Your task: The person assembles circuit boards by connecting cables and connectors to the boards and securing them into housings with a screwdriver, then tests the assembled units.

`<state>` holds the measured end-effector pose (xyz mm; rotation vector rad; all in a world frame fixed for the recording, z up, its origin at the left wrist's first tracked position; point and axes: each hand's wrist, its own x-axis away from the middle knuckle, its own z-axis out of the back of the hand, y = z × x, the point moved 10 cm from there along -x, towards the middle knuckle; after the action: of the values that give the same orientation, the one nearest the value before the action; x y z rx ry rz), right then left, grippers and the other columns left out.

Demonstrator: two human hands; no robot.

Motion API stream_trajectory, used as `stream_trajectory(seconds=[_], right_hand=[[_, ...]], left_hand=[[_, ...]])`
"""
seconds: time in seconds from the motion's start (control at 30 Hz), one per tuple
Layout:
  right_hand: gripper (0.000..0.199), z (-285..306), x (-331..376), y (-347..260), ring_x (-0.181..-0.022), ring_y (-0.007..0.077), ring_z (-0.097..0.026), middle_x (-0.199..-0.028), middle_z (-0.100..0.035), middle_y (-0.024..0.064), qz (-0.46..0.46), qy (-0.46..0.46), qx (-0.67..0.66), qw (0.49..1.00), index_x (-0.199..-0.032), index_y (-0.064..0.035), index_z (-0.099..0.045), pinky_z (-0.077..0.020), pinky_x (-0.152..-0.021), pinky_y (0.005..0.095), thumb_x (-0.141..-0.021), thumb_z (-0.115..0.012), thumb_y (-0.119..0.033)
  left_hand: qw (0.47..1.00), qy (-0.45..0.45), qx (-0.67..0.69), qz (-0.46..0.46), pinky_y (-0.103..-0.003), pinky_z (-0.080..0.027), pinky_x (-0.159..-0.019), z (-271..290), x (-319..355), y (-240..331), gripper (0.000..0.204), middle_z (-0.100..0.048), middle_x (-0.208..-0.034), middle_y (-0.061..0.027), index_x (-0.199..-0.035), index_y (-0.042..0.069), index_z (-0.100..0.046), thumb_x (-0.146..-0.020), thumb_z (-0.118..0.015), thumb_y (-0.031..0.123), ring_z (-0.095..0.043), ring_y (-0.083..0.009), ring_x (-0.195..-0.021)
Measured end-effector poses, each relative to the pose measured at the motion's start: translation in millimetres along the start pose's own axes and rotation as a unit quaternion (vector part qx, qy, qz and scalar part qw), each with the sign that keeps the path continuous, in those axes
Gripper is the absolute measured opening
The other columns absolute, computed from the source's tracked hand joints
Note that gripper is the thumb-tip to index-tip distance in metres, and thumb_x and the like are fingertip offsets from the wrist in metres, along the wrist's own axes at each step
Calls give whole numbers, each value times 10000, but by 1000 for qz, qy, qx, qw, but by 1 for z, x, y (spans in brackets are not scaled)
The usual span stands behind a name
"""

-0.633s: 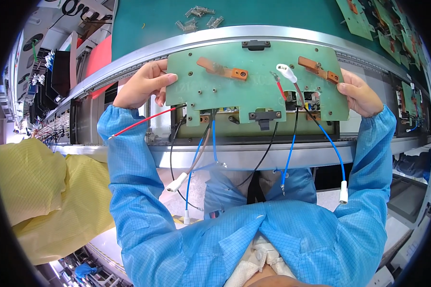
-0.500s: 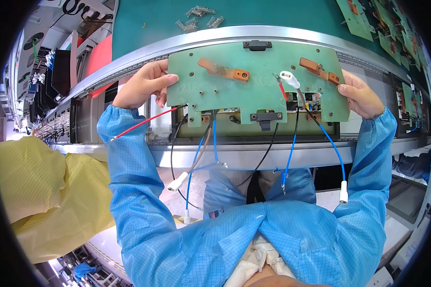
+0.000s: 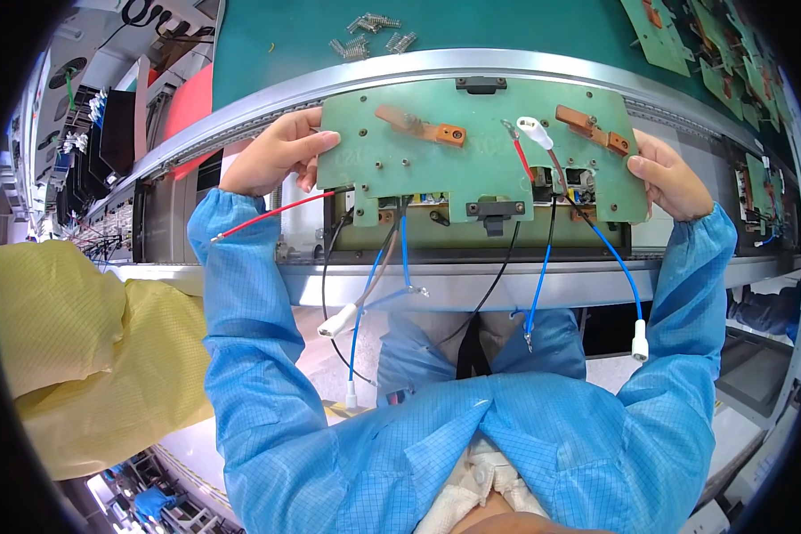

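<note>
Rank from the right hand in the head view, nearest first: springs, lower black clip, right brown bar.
1. Right brown bar: just left of the right hand.
2. Lower black clip: farther left, lower.
3. Springs: upper left, farthest.

Pale green flat plate [image 3: 485, 173] with orange-brown bar-shaped clamps [image 3: 451, 134], black rectangular clips [image 3: 496, 210]

Thin wires [image 3: 626, 264] in red, black and blue, white plastic connectors [image 3: 640, 342]; blue cloth sleeves [image 3: 251, 298] with a fine dark grid; yellow cloth garment [image 3: 53, 311], finely checked; smooth deep-green table [image 3: 507, 27].
</note>
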<state>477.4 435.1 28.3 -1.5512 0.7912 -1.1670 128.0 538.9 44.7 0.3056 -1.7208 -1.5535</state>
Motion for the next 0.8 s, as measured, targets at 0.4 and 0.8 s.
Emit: stream_trajectory(seconds=[0.4,0.8], right_hand=[[667,15,-4,-5,-524,30,-523,-948,-622,69,9,30,46,998,-1368,6,-322,-372,-400,141,-878,-602,-349],[96,-71,22,-105,-747,203,-556,-787,-566,91,278,161,527,787,-876,-6,-622,-439,-669,303,-791,-637,-46]], left_hand=[[1000,-25,2,-17,-152,-431,-425,-5,-6,0,334,-588,-677,-7,-1112,-32,-529,-925,-580,239,-526,-34,-471],[999,-17,-36,-20,-145,-439,-456,0,-13,-20,301,-567,-614,21,-1033,1,-546,-923,-595,277,-537,-31,-476]])
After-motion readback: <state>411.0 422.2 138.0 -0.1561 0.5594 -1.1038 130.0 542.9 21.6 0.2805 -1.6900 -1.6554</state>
